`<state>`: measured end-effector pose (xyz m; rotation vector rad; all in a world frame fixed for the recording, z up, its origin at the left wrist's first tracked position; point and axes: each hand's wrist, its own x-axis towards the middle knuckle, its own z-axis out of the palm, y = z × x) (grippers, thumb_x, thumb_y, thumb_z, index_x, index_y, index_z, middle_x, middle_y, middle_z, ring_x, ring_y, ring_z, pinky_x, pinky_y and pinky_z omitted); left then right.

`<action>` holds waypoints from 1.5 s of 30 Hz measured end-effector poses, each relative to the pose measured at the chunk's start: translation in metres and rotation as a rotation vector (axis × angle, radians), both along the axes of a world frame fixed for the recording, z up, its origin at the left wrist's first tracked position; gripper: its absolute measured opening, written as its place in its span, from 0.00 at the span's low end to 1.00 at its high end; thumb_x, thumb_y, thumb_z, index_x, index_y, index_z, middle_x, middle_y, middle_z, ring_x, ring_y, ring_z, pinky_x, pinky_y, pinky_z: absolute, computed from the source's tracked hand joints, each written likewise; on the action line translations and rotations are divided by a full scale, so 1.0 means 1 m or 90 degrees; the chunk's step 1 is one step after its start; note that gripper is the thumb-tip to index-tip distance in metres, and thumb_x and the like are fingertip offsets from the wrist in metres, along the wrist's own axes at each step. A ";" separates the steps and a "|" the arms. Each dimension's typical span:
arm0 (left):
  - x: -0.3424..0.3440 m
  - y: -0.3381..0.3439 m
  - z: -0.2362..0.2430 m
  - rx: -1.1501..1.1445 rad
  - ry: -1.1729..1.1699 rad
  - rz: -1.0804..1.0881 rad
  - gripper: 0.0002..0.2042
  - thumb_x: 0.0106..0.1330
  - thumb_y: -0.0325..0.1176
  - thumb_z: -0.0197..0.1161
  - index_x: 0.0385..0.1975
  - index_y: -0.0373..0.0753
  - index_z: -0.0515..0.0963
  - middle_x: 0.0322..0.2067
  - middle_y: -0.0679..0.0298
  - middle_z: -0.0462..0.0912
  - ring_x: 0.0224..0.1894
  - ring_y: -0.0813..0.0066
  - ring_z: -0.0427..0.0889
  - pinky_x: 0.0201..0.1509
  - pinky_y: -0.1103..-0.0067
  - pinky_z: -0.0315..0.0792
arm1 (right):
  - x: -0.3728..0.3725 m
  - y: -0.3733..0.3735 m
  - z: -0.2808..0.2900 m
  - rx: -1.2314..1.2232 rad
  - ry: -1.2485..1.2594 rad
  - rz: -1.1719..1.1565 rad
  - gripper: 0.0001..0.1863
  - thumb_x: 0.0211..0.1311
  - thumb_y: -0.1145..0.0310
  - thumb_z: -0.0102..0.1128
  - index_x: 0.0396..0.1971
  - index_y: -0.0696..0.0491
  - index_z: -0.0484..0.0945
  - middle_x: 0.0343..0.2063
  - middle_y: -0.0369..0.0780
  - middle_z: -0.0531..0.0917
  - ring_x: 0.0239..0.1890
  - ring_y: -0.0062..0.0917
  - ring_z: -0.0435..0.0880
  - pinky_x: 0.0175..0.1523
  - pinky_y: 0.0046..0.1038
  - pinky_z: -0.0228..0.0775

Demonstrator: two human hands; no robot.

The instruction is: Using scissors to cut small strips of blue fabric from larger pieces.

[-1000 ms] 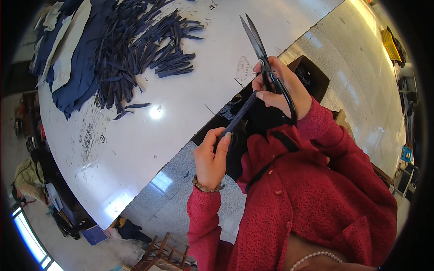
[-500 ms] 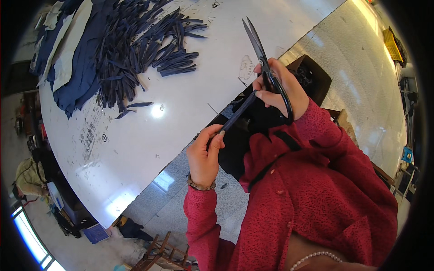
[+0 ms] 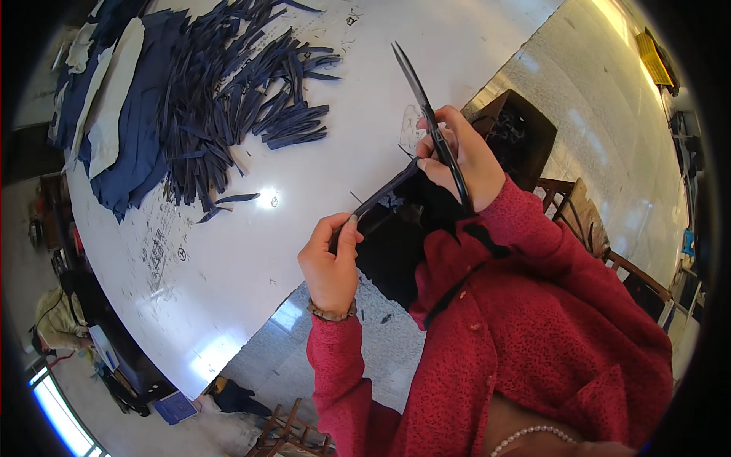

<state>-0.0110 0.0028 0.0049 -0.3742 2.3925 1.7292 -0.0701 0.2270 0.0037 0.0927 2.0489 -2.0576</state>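
A narrow dark navy fabric strip (image 3: 384,190) is stretched between my two hands, just over the table's near edge. Its lower left end is pinched between the thumb and fingers of my left hand (image 3: 331,257). My right hand (image 3: 466,158) grips the other end at its fingertips and also holds black-handled scissors (image 3: 428,113). The scissors' blades point up and away over the table, nearly together, apart from the strip. Part of the scissors' handle is hidden by my right hand.
On the white table (image 3: 304,190), a heap of cut navy strips (image 3: 205,99) lies at the far left beside navy fabric (image 3: 141,145) and pale pieces (image 3: 118,99). A dark bin (image 3: 525,141) stands to the right. Wooden stools (image 3: 289,426) are at the lower left.
Both hands have shifted slightly left with the strip still taut. The scissors have turned in my right hand, and their blades look closer together. The whole view has shifted a little.
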 end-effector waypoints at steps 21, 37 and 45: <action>-0.016 0.008 -0.007 -0.008 -0.100 -0.003 0.05 0.65 0.28 0.60 0.34 0.33 0.78 0.21 0.66 0.79 0.21 0.84 0.74 0.24 0.86 0.67 | -0.011 -0.012 0.006 0.623 0.227 0.077 0.25 0.49 0.72 0.66 0.47 0.50 0.67 0.28 0.36 0.77 0.32 0.30 0.81 0.34 0.30 0.72; -0.024 0.005 0.007 -0.002 -0.178 -0.013 0.05 0.65 0.27 0.59 0.35 0.32 0.77 0.22 0.67 0.78 0.22 0.86 0.73 0.26 0.88 0.66 | 0.052 0.013 -0.027 0.105 -0.114 0.199 0.18 0.64 0.59 0.60 0.44 0.56 0.67 0.17 0.35 0.74 0.16 0.16 0.73 0.24 0.20 0.63; -0.024 -0.003 -0.002 0.010 -0.137 -0.029 0.06 0.65 0.28 0.60 0.36 0.32 0.79 0.21 0.71 0.76 0.24 0.89 0.71 0.28 0.90 0.60 | 0.049 0.013 -0.017 0.011 -0.267 0.230 0.20 0.66 0.55 0.55 0.45 0.57 0.66 0.19 0.36 0.74 0.16 0.18 0.75 0.23 0.21 0.67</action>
